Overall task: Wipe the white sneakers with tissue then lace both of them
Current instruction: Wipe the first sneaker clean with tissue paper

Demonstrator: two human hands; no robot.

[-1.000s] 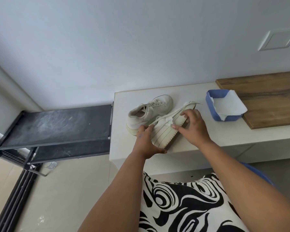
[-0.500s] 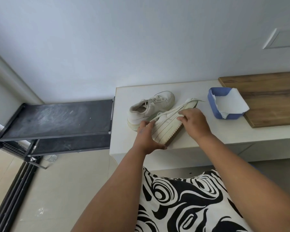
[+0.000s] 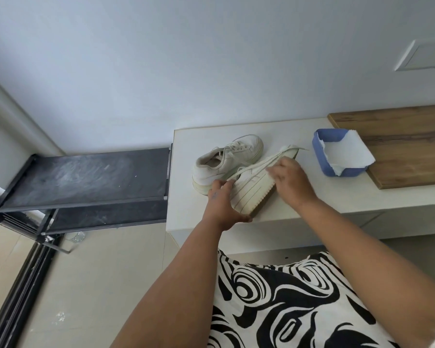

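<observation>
Two hands work one sneaker. Fingers of the right hand [image 3: 288, 180] curl onto the lace [image 3: 264, 163] near its toe end, apparently pinching it, though the exact grip is hidden. Left hand [image 3: 220, 205] clamps the heel end, thumb underneath, likely to steady the tilted sneaker [image 3: 253, 190] on its side so the eyelets face up. It sits near the white counter's [image 3: 362, 197] front edge; the laced sneaker [image 3: 226, 160] stands just behind. Tissue box [image 3: 319, 153] waits toward the right, touching the wooden board [image 3: 407, 144].

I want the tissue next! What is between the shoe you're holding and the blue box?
In the head view, only bare white counter lies between the held shoe and the blue box; a lace tip reaches partway.
</observation>
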